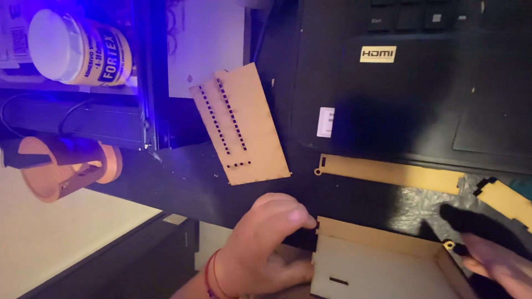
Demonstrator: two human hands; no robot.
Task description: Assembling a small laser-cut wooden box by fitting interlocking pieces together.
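A shallow open box of thin laser-cut wood [377, 260] sits at the bottom of the head view. My left hand [266, 243] presses its fingertips against the box's left wall, a red string around the wrist. My right hand [496, 263] holds the box's right corner, fingers pinched beside a small ring-shaped tab. A flat wooden panel with rows of small slots [241, 124] lies on the dark desk above my left hand. A long narrow wooden strip [388, 171] lies beyond the box.
A black laptop [410, 88] fills the upper right. A white-lidded glue jar [77, 50] stands at the upper left under blue light. A round wooden piece [61, 166] hangs at the left edge. Another notched wooden piece [507, 199] lies at the right.
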